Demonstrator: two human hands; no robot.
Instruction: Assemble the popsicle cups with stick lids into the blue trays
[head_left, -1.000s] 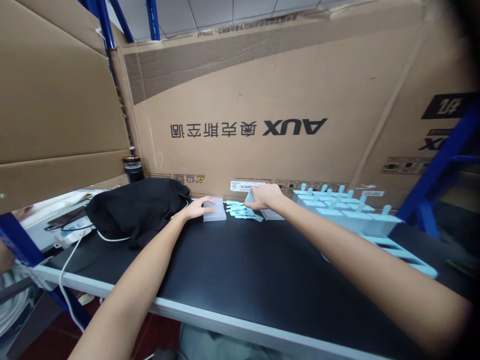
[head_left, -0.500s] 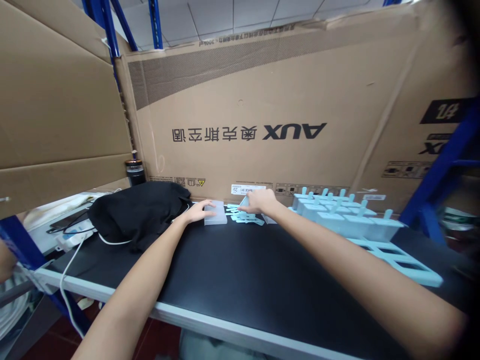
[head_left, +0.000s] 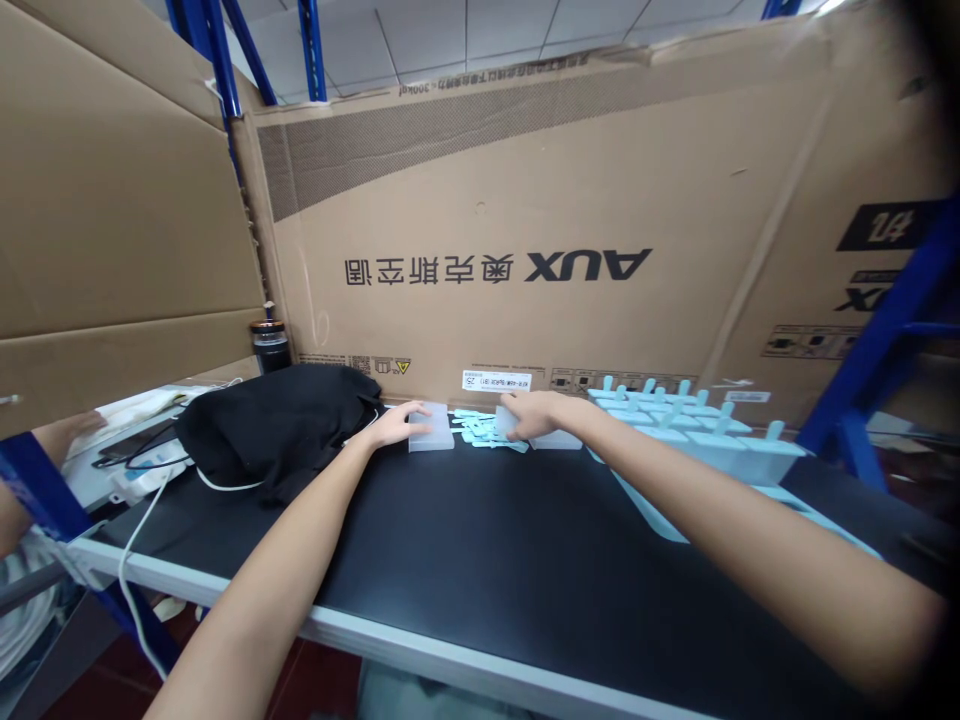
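Observation:
My left hand (head_left: 394, 426) reaches to the shelf's back, its fingers curled over the left side of a translucent plastic box (head_left: 441, 434). Just right of that box lies a loose pile of light-blue popsicle mould sticks (head_left: 480, 426). Over the pile's right end, my right hand (head_left: 534, 410) pinches a small translucent plastic piece (head_left: 504, 422) between thumb and fingers. Below that wrist, another translucent box (head_left: 556, 441) rests on the black surface. Light-blue popsicle moulds (head_left: 720, 452) with upright sticks stand at the right, partly hidden by my right forearm.
A black cloth (head_left: 277, 420) lies in a heap at the left, with a white cable (head_left: 229, 484) by it. Behind stands a large cardboard sheet (head_left: 480, 200). A dark lidded cup (head_left: 270, 345) is in the back left corner. Another person's arm shows far left.
My right hand has shifted slightly right; the translucent piece now shows between its fingers, where a light-blue stick appeared before. The box at the right is more visible. My left hand stays put.

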